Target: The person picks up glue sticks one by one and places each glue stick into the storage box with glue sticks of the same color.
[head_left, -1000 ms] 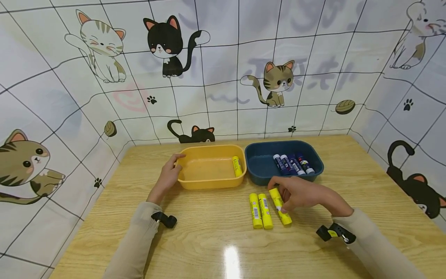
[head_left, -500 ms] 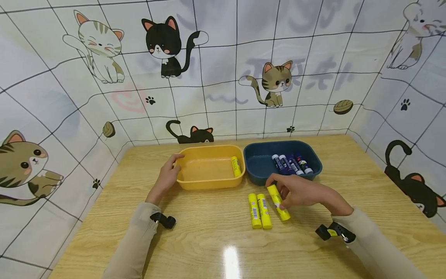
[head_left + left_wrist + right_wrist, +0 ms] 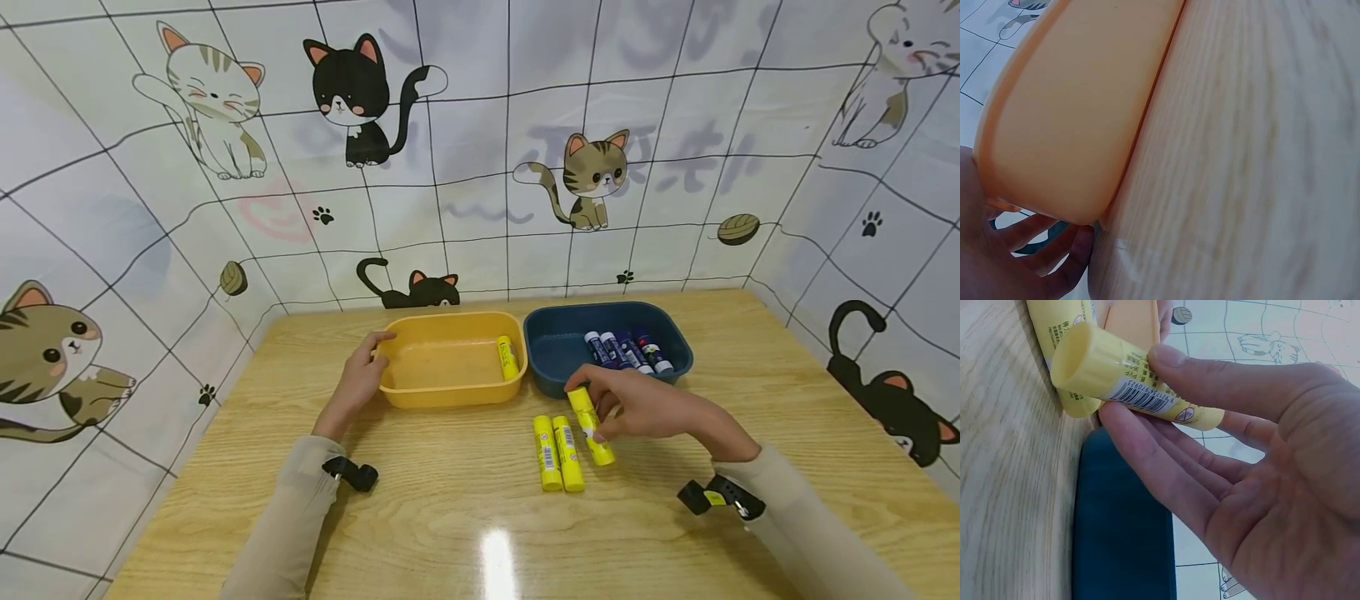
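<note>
Right hand [image 3: 637, 403] pinches a stick [image 3: 581, 407], left hand [image 3: 362, 377] grips the tub [image 3: 442, 397] at its nine o'clock: apparently pickup, wanting steady carrying.

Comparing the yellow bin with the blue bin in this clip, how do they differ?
Contents: the yellow bin holds one yellow tube; the blue bin holds several dark tubes with white ends.
Contact: the left hand touches the yellow bin, not the blue bin.
Position: the yellow bin sits to the person's left of the blue bin.
Shared: both are open-topped, round-cornered and on the table.
</note>
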Motion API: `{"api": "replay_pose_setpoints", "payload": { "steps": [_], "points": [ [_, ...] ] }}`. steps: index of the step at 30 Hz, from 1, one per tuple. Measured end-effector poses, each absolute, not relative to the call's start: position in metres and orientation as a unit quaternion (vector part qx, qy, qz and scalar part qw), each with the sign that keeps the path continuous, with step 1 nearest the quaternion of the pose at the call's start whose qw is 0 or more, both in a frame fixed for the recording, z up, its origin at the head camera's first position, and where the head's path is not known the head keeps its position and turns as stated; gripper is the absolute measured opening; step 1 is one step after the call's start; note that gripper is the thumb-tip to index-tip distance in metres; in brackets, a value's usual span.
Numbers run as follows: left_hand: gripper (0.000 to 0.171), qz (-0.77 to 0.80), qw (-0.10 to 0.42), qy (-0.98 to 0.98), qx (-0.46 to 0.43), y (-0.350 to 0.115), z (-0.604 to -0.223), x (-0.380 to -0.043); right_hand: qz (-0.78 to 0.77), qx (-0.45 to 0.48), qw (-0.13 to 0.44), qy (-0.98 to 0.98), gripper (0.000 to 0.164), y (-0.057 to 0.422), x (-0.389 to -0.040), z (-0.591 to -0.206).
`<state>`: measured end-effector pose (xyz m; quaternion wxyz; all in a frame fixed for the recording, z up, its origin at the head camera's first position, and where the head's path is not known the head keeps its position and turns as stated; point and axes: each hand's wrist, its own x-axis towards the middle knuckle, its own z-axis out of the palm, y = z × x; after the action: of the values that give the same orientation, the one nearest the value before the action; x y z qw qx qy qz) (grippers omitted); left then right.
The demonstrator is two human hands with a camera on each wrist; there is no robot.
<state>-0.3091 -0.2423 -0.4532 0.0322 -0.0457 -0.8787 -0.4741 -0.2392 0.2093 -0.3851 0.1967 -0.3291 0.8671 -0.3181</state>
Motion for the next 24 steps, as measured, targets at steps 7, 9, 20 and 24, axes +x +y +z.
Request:
{"api": "replay_pose_setpoints", "payload": {
  "steps": [7, 9, 20, 24],
  "points": [
    [0.046, -0.476, 0.037, -0.877, -0.044, -0.242, -0.452, -0.309, -0.323, -0.329, 0.186, 0.868, 0.062, 0.206, -0.24, -0.379],
    [0.045, -0.477, 0.037, -0.877, -0.044, -0.241, -0.452, -0.309, -0.327, -0.328, 0.188, 0.866, 0.063, 0.205, -0.24, -0.378],
    [0.046, -0.481, 0.039, -0.874, -0.047, -0.241, -0.452, -0.308, -0.32, -0.328, 0.153, 0.876, 0.064, 0.194, -0.247, -0.363],
    [0.046, -0.485, 0.038, -0.872, -0.05, -0.241, -0.452, -0.308, -0.323, -0.324, 0.142, 0.878, 0.065, 0.189, -0.249, -0.356]
  ]
}}
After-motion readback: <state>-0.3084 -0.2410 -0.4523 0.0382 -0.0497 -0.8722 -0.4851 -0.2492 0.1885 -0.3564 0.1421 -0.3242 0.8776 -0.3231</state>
